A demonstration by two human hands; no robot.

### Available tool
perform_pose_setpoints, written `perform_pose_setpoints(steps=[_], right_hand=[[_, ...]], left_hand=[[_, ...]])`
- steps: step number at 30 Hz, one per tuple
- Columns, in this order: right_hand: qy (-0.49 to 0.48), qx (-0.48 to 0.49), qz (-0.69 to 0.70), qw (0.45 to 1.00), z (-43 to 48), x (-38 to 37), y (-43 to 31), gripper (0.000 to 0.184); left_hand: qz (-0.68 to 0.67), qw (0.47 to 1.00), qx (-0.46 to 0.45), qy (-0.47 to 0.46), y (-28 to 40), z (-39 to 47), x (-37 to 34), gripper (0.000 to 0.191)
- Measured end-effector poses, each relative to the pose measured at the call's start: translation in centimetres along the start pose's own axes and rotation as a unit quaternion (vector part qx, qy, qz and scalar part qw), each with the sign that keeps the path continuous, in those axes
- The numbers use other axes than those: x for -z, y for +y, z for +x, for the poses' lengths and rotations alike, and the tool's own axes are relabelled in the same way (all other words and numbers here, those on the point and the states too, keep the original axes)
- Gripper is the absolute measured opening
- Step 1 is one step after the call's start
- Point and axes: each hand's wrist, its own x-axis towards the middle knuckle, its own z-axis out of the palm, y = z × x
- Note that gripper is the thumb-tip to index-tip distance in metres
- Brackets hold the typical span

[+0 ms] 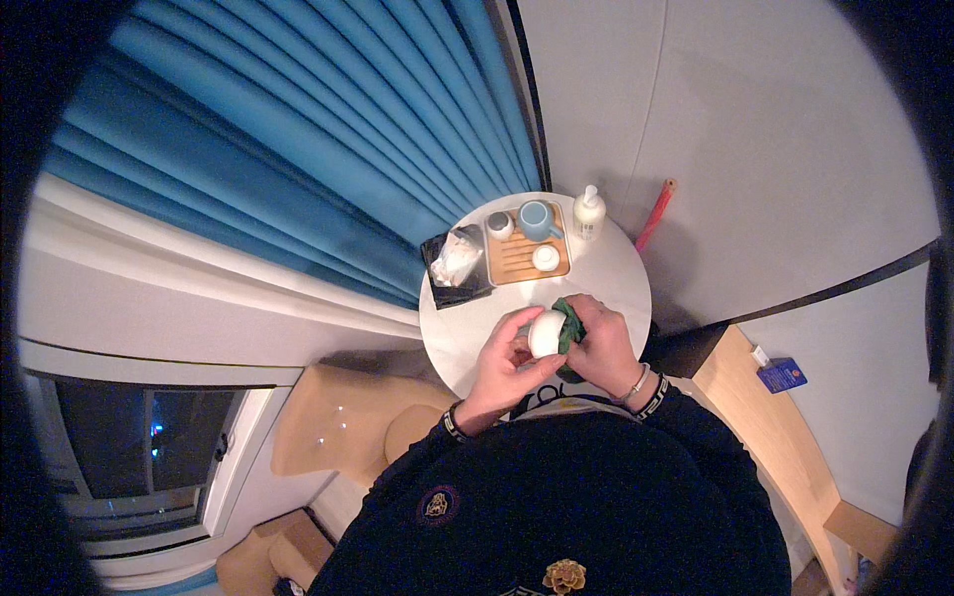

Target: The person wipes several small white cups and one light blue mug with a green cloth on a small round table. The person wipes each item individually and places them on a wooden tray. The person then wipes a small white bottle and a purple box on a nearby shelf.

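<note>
Over the near part of a round white table, my left hand grips a small rounded white piece of crockery, probably a cup, by its sides. My right hand holds a crumpled dark green cloth pressed against the right side of that white piece. Beyond my hands is a rectangular wooden slatted tray. On it are a blue mug, a white vessel with a grey top or inside, and a small white lidded-looking piece.
A pump bottle stands right of the tray. Left of it, a clear plastic bag lies on a black item. Blue curtains hang behind the table. A tan chair is at left, a wooden desk at right.
</note>
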Motion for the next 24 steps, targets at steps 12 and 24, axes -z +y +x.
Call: perform_pose_setpoints(steps=[12, 24], right_hand=[[-0.099, 0.178, -0.072, 0.976, 0.2, 1.7, -0.9, 0.046], [-0.068, 0.113, 0.176, 0.976, 0.3, 1.2, -1.1, 0.043]], left_hand=[[-0.112, 0.965, 0.187, -0.146, 1.4, 0.5, 3.5, 0.041], [-0.072, 0.994, 0.077, 0.000, -2.3, 0.6, 3.3, 0.042]])
